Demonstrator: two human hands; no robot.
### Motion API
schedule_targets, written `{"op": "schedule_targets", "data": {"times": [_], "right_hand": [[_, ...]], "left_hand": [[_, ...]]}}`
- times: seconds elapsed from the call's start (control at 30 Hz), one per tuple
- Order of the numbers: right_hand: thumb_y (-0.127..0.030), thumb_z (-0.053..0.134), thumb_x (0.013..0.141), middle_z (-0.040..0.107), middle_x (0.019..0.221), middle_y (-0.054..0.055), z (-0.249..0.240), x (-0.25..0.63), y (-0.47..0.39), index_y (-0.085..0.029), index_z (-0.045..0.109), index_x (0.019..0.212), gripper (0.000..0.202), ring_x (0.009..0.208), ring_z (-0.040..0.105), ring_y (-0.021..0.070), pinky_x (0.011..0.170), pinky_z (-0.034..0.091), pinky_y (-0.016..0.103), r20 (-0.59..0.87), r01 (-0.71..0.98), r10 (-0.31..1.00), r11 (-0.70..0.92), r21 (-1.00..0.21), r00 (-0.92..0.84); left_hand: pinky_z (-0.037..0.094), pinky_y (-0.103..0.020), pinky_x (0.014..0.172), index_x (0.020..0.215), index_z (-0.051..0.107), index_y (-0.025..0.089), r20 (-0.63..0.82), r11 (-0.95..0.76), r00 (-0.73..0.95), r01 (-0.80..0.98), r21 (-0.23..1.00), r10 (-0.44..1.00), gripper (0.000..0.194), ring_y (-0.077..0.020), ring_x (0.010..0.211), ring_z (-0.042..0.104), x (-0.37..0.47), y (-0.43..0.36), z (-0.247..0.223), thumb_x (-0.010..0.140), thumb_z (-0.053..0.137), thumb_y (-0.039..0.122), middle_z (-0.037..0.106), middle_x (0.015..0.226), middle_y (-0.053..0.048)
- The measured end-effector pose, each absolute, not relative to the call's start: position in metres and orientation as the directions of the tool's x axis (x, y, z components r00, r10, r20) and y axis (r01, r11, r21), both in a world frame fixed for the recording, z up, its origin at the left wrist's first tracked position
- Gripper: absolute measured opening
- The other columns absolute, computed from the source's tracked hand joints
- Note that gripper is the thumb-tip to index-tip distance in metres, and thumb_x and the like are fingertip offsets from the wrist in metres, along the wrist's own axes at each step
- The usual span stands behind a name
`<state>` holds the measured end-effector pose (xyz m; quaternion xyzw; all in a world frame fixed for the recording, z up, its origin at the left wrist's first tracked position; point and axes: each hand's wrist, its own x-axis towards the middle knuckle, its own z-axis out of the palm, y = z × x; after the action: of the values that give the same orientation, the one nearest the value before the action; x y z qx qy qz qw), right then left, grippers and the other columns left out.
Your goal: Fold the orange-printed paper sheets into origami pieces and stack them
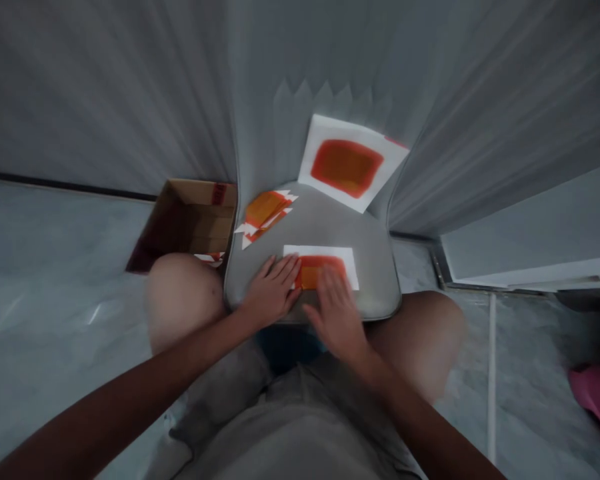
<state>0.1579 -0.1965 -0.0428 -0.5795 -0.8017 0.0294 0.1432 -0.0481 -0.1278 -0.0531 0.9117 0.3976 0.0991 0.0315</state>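
Observation:
On the near part of a grey chair seat lies a white sheet with an orange-red patch, its long side running left to right. My left hand rests flat on its left end, fingers stretched out. My right hand lies over its right half, fingers extended and a little blurred, thumb apart. Behind it, a larger white sheet with a red-orange patch leans at the back of the seat. Folded orange and white paper pieces lie at the seat's left side.
An open cardboard box stands on the floor left of the chair, with a bit of red and white paper at its near edge. My knees flank the seat. A pink object lies at the far right. Grey curtains hang behind.

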Motion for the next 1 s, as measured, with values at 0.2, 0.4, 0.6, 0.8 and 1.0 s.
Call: {"op": "schedule_targets", "data": {"times": [0.2,0.4,0.6,0.8,1.0], "right_hand": [[-0.059,0.029,0.109,0.042,0.165,0.020,-0.065,0.167,-0.210,-0.009,0.027,0.166,0.076,0.157,0.035,0.0310,0.128,0.028,0.054,0.159,0.917,0.942,0.326,-0.231,-0.295],[-0.052,0.030,0.111,0.040,0.166,0.021,-0.070,0.220,-0.232,-0.008,0.027,0.166,0.071,0.157,0.035,0.0328,0.127,0.027,0.058,0.175,0.959,0.975,0.173,-0.225,-0.134],[-0.049,0.031,0.111,0.040,0.165,0.024,-0.079,0.213,-0.228,-0.004,0.033,0.163,0.069,0.158,0.032,0.0334,0.127,0.027,0.059,0.194,0.952,0.974,0.164,-0.260,-0.115],[-0.041,0.031,0.111,0.043,0.164,0.023,-0.079,0.220,-0.227,-0.006,0.035,0.163,0.063,0.157,0.034,0.0327,0.127,0.027,0.059,0.205,0.947,0.968,0.198,-0.252,-0.148],[-0.045,0.032,0.111,0.043,0.164,0.024,-0.076,0.220,-0.229,-0.005,0.037,0.161,0.064,0.157,0.034,0.0336,0.126,0.026,0.061,0.181,0.945,0.973,0.186,-0.269,-0.140]], "left_hand": [[0.021,-0.053,0.132,0.164,0.034,0.009,0.196,-0.686,0.658,0.709,0.166,0.727,0.067,-0.0290,0.157,0.036,-0.048,-0.131,-0.051,0.107,0.039,0.043,0.039,0.167,-0.017],[0.020,-0.054,0.131,0.164,0.032,0.007,0.225,-0.658,0.619,0.724,0.209,0.753,0.074,-0.0322,0.157,0.036,-0.055,-0.129,-0.052,0.104,0.046,0.048,0.039,0.166,-0.021],[0.023,-0.056,0.130,0.165,0.026,0.006,0.314,-0.647,0.578,0.735,0.202,0.754,0.076,-0.0341,0.160,0.029,-0.027,-0.148,-0.040,0.105,0.045,0.047,0.035,0.168,-0.021],[0.028,-0.048,0.131,0.160,0.041,0.010,0.279,-0.704,0.647,0.673,0.228,0.709,0.069,-0.0277,0.156,0.038,0.042,-0.196,-0.044,0.107,0.041,0.054,0.045,0.165,-0.015],[0.030,-0.056,0.128,0.164,0.036,0.014,0.288,-0.503,0.441,0.840,0.202,0.850,0.061,-0.0307,0.152,0.044,-0.040,-0.209,-0.054,0.109,0.041,0.039,0.050,0.160,-0.016]]}}
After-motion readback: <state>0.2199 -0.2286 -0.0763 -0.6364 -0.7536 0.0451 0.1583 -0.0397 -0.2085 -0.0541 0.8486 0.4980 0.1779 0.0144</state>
